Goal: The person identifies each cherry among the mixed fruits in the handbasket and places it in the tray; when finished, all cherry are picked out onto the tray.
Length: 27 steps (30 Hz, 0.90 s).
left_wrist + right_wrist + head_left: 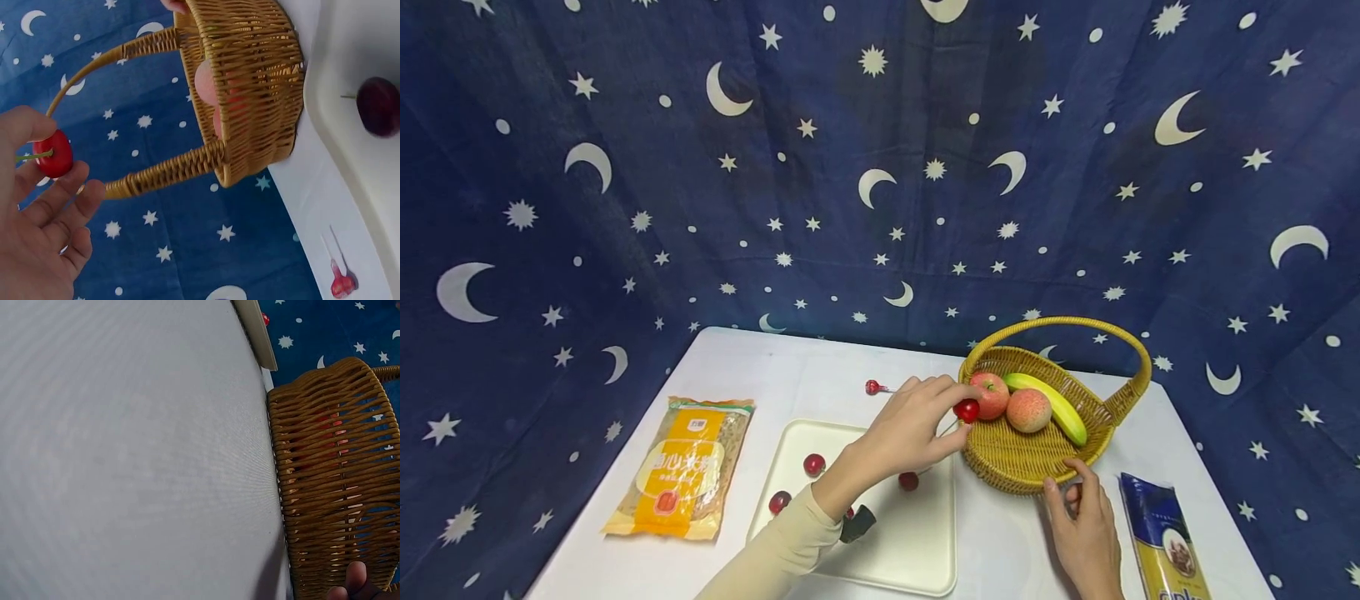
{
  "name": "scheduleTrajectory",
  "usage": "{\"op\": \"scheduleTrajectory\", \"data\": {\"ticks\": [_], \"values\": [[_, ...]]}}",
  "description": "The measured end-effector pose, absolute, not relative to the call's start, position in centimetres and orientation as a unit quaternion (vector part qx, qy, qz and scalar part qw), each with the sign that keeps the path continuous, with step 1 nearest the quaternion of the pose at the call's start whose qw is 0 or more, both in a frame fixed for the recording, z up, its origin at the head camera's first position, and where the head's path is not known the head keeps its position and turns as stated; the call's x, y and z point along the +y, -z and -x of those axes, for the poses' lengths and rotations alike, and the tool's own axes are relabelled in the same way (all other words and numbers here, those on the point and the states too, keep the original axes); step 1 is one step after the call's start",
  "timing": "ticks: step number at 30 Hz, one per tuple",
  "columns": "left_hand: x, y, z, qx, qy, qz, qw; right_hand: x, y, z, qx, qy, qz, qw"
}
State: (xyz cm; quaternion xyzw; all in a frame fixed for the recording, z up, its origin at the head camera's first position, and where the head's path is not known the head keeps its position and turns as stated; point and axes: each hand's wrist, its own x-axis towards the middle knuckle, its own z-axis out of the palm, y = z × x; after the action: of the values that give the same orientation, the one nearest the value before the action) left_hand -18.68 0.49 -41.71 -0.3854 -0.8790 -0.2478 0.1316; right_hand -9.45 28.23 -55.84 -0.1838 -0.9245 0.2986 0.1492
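My left hand [917, 425] pinches a red cherry [55, 155] by thumb and fingertips, its stem showing. In the head view this cherry is held up at the left rim of a wicker basket [1000, 471]. At the basket's front rim, my right hand [1086, 525] grips the edge with thumb and fingers. Inside the basket lie an apple [990, 396], a peach [1028, 411] and a banana [1060, 408]. Dark red cherries [814, 465] sit on a cream tray [887, 567], partly hidden under the left forearm.
A red lollipop [874, 387] lies behind the tray. On the left is an orange-and-clear food bag [681, 471]; at the right edge lies a blue and yellow packet [1165, 537]. A navy moon-and-star cloth [820, 192] hangs behind the white table [752, 371].
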Motion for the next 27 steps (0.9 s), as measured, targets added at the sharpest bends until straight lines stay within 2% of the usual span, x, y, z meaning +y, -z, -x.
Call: {"op": "scheduleTrajectory", "data": {"ticks": [10,19,27], "values": [[-2.7,42.3,17.1,-0.884,0.278,0.341,0.161,28.2,55.8,9.5,-0.925,-0.300,0.187,0.141],[-5.0,43.2,15.9,-0.878,0.298,0.310,0.209,28.2,55.6,9.6,-0.925,-0.298,0.185,0.144],[-5.5,45.1,14.4,-0.882,0.307,0.296,0.201,28.3,55.6,9.4,-0.923,-0.303,0.184,0.149]]}}
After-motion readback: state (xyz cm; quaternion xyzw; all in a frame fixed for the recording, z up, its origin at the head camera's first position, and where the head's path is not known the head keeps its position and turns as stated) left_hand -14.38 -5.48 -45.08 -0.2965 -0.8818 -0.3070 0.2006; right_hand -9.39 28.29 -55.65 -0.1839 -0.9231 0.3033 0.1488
